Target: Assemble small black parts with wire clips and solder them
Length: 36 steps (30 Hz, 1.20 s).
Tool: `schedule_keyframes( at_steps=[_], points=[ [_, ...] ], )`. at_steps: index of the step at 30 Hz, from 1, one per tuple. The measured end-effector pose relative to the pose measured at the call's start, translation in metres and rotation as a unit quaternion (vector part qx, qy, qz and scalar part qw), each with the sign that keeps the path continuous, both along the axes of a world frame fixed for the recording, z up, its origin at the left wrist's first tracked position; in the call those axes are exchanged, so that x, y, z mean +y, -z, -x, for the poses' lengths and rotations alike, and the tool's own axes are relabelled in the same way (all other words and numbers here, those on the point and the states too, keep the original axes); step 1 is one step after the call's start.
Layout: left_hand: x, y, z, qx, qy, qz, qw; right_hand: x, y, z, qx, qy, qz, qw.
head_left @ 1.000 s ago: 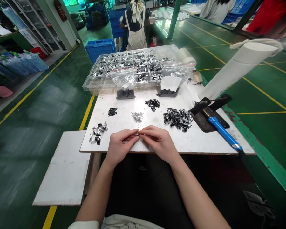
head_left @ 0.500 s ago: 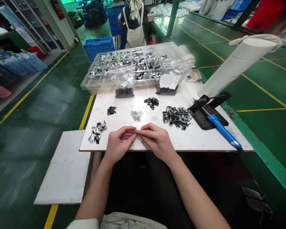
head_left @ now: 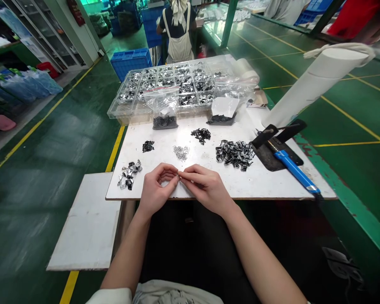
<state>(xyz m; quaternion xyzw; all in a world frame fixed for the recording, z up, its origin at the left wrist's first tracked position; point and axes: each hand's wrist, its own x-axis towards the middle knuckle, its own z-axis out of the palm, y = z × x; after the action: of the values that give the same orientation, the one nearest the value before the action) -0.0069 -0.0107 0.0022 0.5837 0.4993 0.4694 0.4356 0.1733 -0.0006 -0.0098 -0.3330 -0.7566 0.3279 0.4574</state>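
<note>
My left hand (head_left: 158, 185) and my right hand (head_left: 207, 183) meet fingertip to fingertip above the front edge of the white table (head_left: 190, 185). Both are closed in a pinch on a tiny metallic part (head_left: 177, 174), mostly hidden by the fingers. Just beyond them lies a pile of tiny silvery pieces (head_left: 181, 153). A heap of black-and-silver clips (head_left: 235, 154) is to the right. Left of my hands are shiny metal pieces (head_left: 129, 174) and a small pile of black parts (head_left: 148, 146). Another black pile (head_left: 201, 135) sits farther back.
A clear compartment tray (head_left: 174, 114) full of small parts stands at the back, with bags of black parts (head_left: 164, 121) before it. On the right are a blue-handled soldering iron (head_left: 296, 171) on its stand and a white tube (head_left: 316, 86). A person (head_left: 179, 33) stands beyond.
The joined fingertips have shifted very slightly left, still pinching the tiny part. The piles and tools stay where they were.
</note>
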Motion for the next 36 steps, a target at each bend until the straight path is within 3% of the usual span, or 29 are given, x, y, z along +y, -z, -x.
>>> schedule_keyframes(
  at_steps=[8, 12, 17, 23, 30, 36],
  points=[
    [-0.0006, 0.0001, 0.0022, 0.016, 0.017, -0.015, 1.000, 0.0001, -0.0033, -0.0007, 0.016, 0.009, 0.061, 0.998],
    [-0.0015, -0.0007, 0.0042, 0.012, 0.048, -0.016, 0.999, 0.0013, -0.0043, -0.0007, 0.036, 0.029, 0.096, 0.994],
    [-0.0034, -0.0041, 0.0042, 0.033, 0.083, -0.020, 0.996, 0.0026, -0.0052, -0.0017, 0.041, 0.008, 0.115, 0.992],
    [-0.0026, -0.0038, 0.0005, 0.012, 0.063, 0.002, 0.998, 0.0028, -0.0040, -0.0024, 0.049, 0.012, 0.121, 0.991],
    [0.0024, -0.0035, -0.0004, -0.033, 0.005, 0.084, 0.996, 0.0017, -0.0029, -0.0036, 0.065, 0.039, 0.111, 0.991],
    [0.0011, -0.0028, -0.0003, -0.027, 0.006, 0.070, 0.997, 0.0007, -0.0017, -0.0019, 0.052, 0.051, 0.096, 0.993]
  ],
)
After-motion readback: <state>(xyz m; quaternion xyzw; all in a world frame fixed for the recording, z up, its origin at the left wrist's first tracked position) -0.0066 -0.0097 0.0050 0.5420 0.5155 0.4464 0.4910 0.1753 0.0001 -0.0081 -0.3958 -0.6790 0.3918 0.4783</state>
